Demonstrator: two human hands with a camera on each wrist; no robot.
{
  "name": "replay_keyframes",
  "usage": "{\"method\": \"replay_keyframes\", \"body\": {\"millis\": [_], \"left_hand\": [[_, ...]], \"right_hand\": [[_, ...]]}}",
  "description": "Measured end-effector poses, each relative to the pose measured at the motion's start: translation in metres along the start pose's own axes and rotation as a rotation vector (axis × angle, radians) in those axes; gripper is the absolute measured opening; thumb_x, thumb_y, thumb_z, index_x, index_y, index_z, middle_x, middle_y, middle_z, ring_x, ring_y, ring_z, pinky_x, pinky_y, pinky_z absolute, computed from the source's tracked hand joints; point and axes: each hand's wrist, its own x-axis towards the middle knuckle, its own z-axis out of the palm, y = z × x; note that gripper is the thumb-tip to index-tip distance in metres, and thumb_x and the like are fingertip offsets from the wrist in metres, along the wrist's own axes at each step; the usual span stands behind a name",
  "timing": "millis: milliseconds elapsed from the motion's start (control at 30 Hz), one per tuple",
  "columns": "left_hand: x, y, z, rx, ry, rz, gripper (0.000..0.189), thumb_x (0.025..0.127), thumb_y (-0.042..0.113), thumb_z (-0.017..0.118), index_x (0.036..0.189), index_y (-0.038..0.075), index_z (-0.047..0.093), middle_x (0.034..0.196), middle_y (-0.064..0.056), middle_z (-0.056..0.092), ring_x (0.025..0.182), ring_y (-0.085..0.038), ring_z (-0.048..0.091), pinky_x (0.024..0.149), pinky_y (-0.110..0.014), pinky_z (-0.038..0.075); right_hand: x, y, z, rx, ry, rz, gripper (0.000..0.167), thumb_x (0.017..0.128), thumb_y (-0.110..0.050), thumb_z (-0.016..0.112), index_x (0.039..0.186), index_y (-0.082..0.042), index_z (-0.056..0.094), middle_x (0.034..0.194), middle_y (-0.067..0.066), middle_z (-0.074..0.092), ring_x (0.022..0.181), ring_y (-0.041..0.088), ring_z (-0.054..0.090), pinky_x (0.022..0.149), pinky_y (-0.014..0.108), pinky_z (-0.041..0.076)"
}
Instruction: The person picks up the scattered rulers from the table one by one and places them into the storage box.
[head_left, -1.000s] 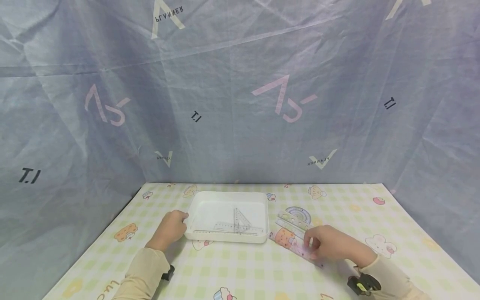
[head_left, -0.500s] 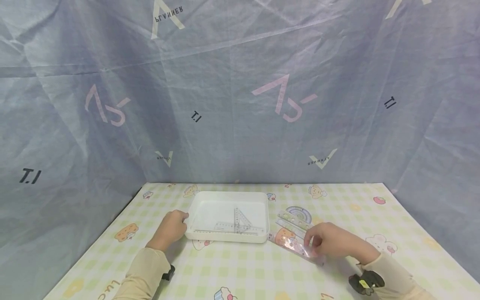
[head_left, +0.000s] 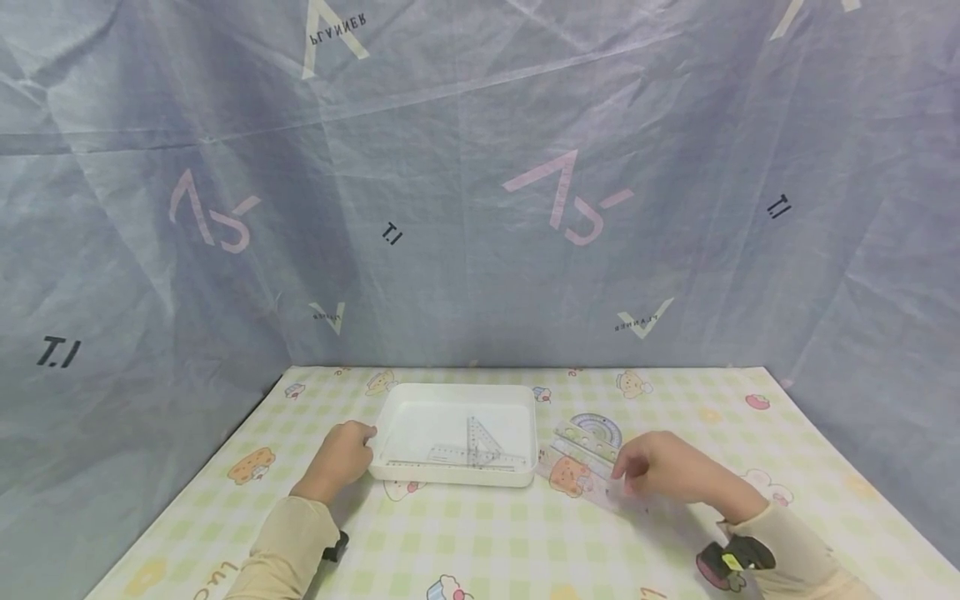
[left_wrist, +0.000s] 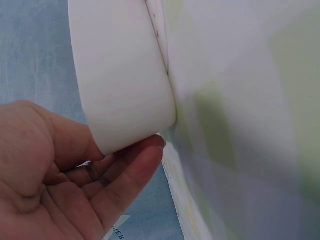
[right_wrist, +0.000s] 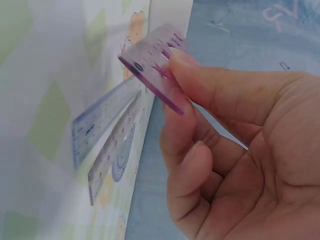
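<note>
My left hand (head_left: 341, 458) grips the left end of a white tray (head_left: 465, 477), thumb at the rim and fingers curled beneath in the left wrist view. Inside the tray lie a clear set square (head_left: 482, 442) and clear rulers. My right hand (head_left: 667, 468) pinches the near end of a see-through pink-purple ruler (right_wrist: 150, 60) between thumb and index finger. In the right wrist view this ruler is tilted up off the tablecloth. Beyond it, right of the tray, lie a protractor (head_left: 602, 427), a bluish ruler (right_wrist: 97, 122) and another clear ruler (right_wrist: 111, 152).
A green-checked tablecloth (head_left: 465, 542) with cartoon prints covers the table. Grey-blue fabric (head_left: 465, 275) hangs along the back and both sides. Each wrist wears a dark strap.
My right hand has risen slightly, lifting and tilting the near end of the pink-purple ruler. The left hand and the tray stay in place.
</note>
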Motion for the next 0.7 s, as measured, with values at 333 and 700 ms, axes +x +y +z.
{"method": "replay_keyframes", "body": {"millis": [333, 700], "left_hand": [[0.000, -0.001, 0.000, -0.006, 0.008, -0.005, 0.039, 0.082, -0.010, 0.053, 0.119, -0.012, 0.064, 0.126, -0.025, 0.064, 0.125, -0.045, 0.054, 0.097, -0.052, 0.051], [0.001, 0.001, 0.000, -0.013, -0.008, -0.010, 0.039, 0.083, -0.010, 0.054, 0.121, -0.012, 0.063, 0.128, -0.025, 0.063, 0.125, -0.046, 0.054, 0.103, -0.056, 0.046]], "right_hand": [[0.003, -0.007, -0.007, -0.029, 0.109, 0.037, 0.019, 0.077, -0.001, 0.074, 0.089, -0.016, 0.075, 0.082, -0.010, 0.071, 0.075, 0.005, 0.063, 0.067, 0.026, 0.053], [0.008, -0.013, -0.010, -0.021, 0.195, 0.065, 0.013, 0.083, -0.009, 0.074, 0.095, -0.014, 0.074, 0.081, -0.011, 0.069, 0.074, 0.006, 0.063, 0.066, 0.025, 0.053]]}}
